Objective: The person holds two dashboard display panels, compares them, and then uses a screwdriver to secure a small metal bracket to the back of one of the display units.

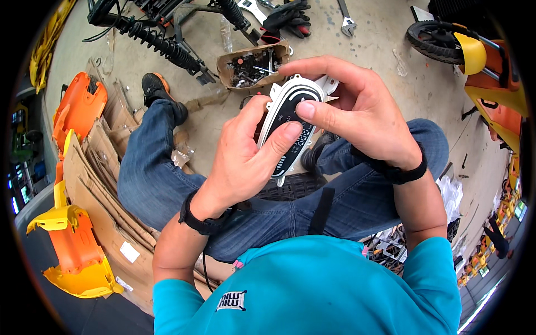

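Two thumbs on a white-rimmed display panel [303, 138], held over the lap [269, 218], clamped between fingers of left hand [239, 152] and right hand [358, 105], probably to keep it steady; can't really tell fingertip placement underneath, tbh.

Reads bright and largely even at centre, with soft-edged shading in the folds of the jeans [159, 153]. Renders the white-framed display panel [287, 110] crisply. Pales over the concrete floor [371, 61] at upper centre. Flares white along a strip of light [483, 305] at lower right. Bends strongly toward the rim; falls to black in all four corners.
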{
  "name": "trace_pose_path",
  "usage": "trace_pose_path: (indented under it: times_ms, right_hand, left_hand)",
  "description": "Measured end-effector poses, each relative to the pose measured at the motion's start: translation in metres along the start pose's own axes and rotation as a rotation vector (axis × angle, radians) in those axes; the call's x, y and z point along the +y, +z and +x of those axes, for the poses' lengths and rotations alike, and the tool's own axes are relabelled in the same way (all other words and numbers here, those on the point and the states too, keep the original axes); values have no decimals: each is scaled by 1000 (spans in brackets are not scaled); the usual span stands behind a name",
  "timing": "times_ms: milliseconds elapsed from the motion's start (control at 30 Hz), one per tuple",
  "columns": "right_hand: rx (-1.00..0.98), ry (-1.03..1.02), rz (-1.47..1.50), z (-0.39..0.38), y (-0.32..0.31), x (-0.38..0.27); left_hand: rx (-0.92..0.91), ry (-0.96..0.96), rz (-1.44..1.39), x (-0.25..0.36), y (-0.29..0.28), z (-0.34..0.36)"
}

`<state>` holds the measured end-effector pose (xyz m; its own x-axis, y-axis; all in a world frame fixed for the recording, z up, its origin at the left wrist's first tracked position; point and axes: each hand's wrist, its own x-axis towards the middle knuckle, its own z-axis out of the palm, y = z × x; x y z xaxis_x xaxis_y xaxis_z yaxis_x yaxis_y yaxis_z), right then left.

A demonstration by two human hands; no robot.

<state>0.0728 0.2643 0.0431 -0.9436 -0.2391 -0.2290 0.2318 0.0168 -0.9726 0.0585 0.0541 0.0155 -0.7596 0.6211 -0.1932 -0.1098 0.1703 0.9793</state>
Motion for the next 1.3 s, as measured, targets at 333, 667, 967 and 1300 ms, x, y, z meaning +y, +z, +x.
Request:
trace_pose_path:
  times_ms: [333, 667, 967, 1300]
  right_hand:
    - [27, 4, -35, -2, 5, 2]
    - [100, -99, 3, -4, 13, 7]
    - [46, -30, -32, -6, 10, 3]
    - [63, -47, -72, -7, 12, 7]
  left_hand:
    - [46, 94, 176, 4, 2, -2]
    - [41, 115, 232, 5, 3, -3]
    - [37, 133, 264, 3, 2, -4]
    - [38, 130, 288, 4, 3, -5]
